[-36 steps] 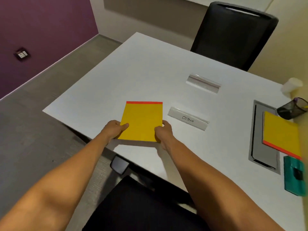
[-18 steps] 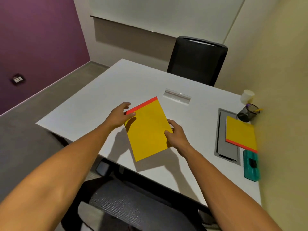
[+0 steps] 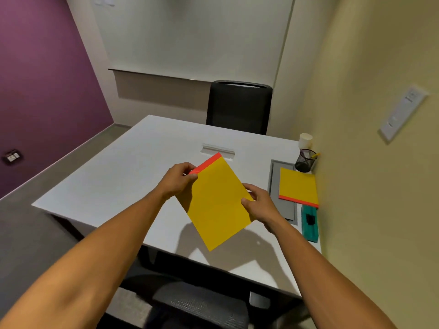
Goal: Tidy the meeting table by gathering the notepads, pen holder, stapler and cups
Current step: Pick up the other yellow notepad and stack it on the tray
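I am looking down at a smooth white table (image 3: 114, 186), rectangular and matte, with a purple wall off to my left. My left hand (image 3: 177, 179) is pinching the far left corner of a flat yellow notepad (image 3: 217, 200), my fingers curling over its orange-red binding strip. The notepad is a thin rectangular sheaf, tilted and turned diagonally, and I am holding it lifted above the table near its front edge, where it is casting a soft shadow below. My right hand (image 3: 259, 203) is gripping the notepad's right edge, thumb on top and fingers wrapping underneath, so both hands are clamped on the same pad, one at each side. Beyond it a clear plastic name holder (image 3: 217, 150) is lying on the table, and a black mesh-backed chair (image 3: 238, 106) is standing at the far side. To the right, a second yellow notepad (image 3: 298, 185) is lying flat, overlapping a grey recessed panel (image 3: 275, 186), its red strip facing me. Behind it a black wire-mesh pen holder (image 3: 305, 160) is standing by the cream wall, with a white cup (image 3: 305, 140) just beyond it. Nearest me on that side, a teal stapler (image 3: 309, 223) with a chunky rectangular body is lying just beside the second pad.
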{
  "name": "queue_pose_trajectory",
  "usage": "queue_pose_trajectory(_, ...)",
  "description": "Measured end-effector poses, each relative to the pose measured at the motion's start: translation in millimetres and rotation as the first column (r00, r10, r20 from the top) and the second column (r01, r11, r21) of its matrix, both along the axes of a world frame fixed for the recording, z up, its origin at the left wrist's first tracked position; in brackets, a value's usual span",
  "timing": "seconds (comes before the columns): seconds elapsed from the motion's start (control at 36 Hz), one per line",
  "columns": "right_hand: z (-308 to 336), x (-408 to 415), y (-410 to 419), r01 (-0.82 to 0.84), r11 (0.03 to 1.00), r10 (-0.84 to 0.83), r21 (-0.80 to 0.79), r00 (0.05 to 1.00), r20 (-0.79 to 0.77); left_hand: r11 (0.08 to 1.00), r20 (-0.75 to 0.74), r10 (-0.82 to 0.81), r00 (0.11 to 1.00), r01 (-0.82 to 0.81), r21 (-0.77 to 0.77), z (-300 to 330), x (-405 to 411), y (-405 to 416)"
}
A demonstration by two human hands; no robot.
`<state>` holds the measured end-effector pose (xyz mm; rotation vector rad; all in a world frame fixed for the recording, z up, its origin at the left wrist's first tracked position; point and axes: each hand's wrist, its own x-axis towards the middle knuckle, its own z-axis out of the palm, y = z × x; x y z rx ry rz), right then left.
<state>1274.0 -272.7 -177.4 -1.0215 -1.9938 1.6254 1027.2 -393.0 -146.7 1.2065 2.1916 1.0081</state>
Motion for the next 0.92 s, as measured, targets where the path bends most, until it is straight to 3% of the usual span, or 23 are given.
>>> queue_pose_trajectory(0.11, -0.9, 21.0, 13.5, 0.076, 0.996, -0.077, -0.044, 0.996, -0.034, 1.000, -0.002, 0.010, 1.000, -0.010, -0.006, 5.1, 21.5, 20.3)
queue_pose_trajectory(0.25, -11.4, 32.2, 42.2, 0.351, 0.918, -0.374, -0.185, 0.921, -0.105, 0.998, 0.062, 0.066, 0.996, -0.066, -0.005, -0.6, 33.2, 50.1)
queue_pose_trajectory(0.39, -18.9, 36.2, 65.2, 0.577, 0.778, -0.602, -0.248, 0.798, -0.032, 0.986, 0.266, 0.156, 0.951, -0.167, 0.019, -16.1, 42.7, 87.3)
queue_pose_trajectory(0.5, -24.5, 34.0, 72.3, 0.683, 0.677, -0.689, -0.276, 0.719, 0.090, 0.959, 0.462, 0.236, 0.855, -0.280, 0.028, -30.0, 57.8, 121.5)
queue_pose_trajectory(0.72, -40.7, 14.2, 59.9, 0.457, 0.579, -0.599, -0.675, 0.801, 0.028, 0.906, 0.659, 0.262, 0.705, -0.414, 0.082, -51.9, 104.9, 167.2)
queue_pose_trajectory(0.92, -28.8, 7.1, 91.4, 0.331, 0.453, -0.712, -0.828, 0.693, -0.113, 0.937, 0.759, 0.113, 0.641, -0.323, 0.133, -60.8, 142.8, 199.7)
